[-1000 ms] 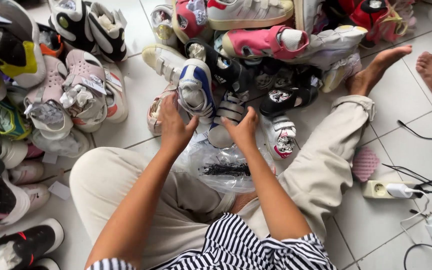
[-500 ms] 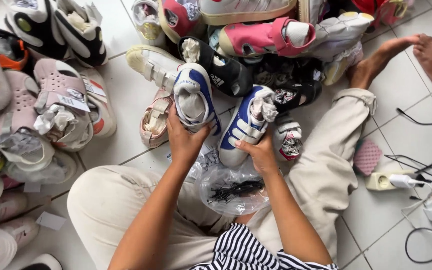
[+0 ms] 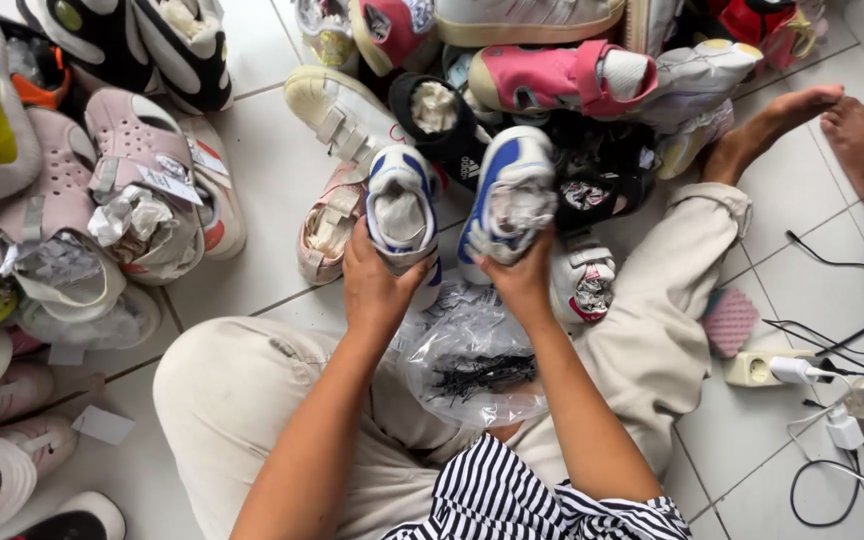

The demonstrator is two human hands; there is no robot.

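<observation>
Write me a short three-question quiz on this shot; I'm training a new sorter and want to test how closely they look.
1. True or false: the left hand and the right hand each hold one blue and white shoe.
2. What lies on the person's lap, just below the hands?
A. a clear plastic bag with small black pieces
B. a folded towel
C. a shoebox lid
3. What is stuffed into the two held shoes?

Key
1. True: left shoe, right shoe.
2. A: the clear plastic bag.
3. Crumpled paper.
</observation>
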